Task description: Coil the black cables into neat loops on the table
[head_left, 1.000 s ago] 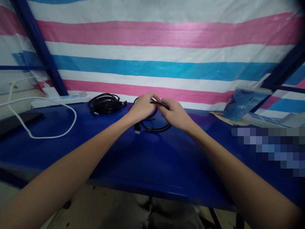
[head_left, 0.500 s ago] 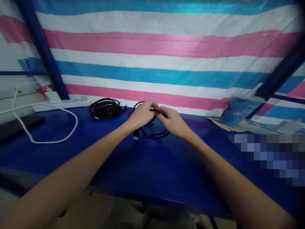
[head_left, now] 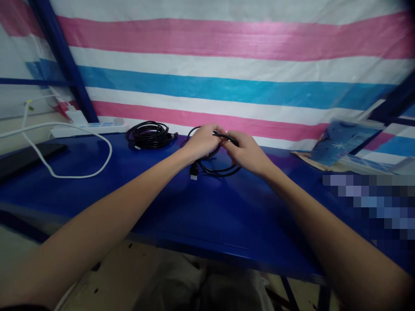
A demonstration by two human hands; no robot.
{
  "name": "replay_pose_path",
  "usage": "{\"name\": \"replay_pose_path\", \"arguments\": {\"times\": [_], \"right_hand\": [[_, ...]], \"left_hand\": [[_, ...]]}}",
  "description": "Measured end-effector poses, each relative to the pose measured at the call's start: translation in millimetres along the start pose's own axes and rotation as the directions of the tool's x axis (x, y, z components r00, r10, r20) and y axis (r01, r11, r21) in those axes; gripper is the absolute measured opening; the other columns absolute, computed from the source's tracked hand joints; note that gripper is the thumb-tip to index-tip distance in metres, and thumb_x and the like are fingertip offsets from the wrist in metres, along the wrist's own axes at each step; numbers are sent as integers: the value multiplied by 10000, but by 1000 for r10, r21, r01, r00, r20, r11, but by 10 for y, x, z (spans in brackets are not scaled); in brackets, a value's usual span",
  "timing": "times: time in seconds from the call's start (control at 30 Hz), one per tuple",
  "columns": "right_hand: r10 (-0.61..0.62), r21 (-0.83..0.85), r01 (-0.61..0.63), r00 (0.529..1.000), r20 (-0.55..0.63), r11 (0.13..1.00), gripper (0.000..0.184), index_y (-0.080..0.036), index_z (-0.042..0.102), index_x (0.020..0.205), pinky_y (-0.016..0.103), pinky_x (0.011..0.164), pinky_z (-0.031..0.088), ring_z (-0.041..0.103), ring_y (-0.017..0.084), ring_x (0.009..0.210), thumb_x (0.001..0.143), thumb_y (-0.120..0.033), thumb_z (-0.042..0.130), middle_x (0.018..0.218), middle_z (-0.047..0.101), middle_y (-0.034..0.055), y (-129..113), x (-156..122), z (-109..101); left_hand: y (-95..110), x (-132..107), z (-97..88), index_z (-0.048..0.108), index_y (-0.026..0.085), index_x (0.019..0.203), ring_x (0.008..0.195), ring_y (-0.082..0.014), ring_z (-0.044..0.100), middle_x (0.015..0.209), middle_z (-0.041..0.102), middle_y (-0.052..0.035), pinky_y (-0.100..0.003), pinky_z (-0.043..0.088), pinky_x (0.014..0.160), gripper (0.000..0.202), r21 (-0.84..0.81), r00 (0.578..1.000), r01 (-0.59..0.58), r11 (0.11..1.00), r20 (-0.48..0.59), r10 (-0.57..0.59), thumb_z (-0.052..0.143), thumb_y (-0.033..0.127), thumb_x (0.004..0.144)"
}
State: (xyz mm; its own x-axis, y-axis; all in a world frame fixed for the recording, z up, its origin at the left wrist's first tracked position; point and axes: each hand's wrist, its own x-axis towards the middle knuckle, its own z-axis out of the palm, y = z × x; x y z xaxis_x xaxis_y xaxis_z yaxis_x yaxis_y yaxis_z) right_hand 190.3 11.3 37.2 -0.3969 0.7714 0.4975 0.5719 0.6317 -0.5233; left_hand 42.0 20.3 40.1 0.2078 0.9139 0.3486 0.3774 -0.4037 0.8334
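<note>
Both hands meet over a loosely looped black cable [head_left: 220, 175] at the middle of the blue desk. My left hand [head_left: 205, 140] is closed on the cable's upper strands, its fingertips partly hidden. Close against it, my right hand [head_left: 246, 150] pinches the same cable, which arches over its index finger. Lower loops hang or rest under the hands. A black connector with a pale metal end [head_left: 193, 171], like an HDMI plug, points toward me below my left hand. To the left lies a second, coiled black cable [head_left: 149, 135].
A white power strip [head_left: 94, 128] with a charger and a looping white cord [head_left: 108, 149] occupies the back left. The dark flat device [head_left: 32, 160] lies at the left edge. At the right stands a blue packet [head_left: 345, 140]. Striped sheeting [head_left: 227, 90] hangs behind the blue desk [head_left: 207, 216].
The view has tilted down and shifted slightly left, so everything sits higher and further right. Both hands keep hold of the cable, with little change in their grip.
</note>
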Motion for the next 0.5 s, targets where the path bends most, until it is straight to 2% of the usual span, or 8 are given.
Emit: {"name": "replay_pose_path", "arguments": {"times": [0.2, 0.5], "right_hand": [[18, 20, -18, 1000, -1, 1000, 149, -156, 576, 789, 271, 565, 384, 506, 139, 574, 873, -224, 474, 587, 540, 15, 8, 6, 3], [78, 80, -80, 997, 21, 994, 127, -148, 579, 843, 236, 459, 357, 468, 98, 458, 878, -214, 476, 548, 506, -16, 37, 13, 11]], "left_hand": [[-6, 2, 3, 581, 142, 908, 448, -73, 406, 540, 434, 33, -224, 312, 465, 171, -107, 999, 23, 994, 40, -18, 475, 72, 795], [-19, 38, 20, 580, 140, 875, 419, -76, 430, 538, 459, 26, -233, 324, 463, 142, -41, 999, 4, 999, 34, -2, 466, 85, 810]]}}
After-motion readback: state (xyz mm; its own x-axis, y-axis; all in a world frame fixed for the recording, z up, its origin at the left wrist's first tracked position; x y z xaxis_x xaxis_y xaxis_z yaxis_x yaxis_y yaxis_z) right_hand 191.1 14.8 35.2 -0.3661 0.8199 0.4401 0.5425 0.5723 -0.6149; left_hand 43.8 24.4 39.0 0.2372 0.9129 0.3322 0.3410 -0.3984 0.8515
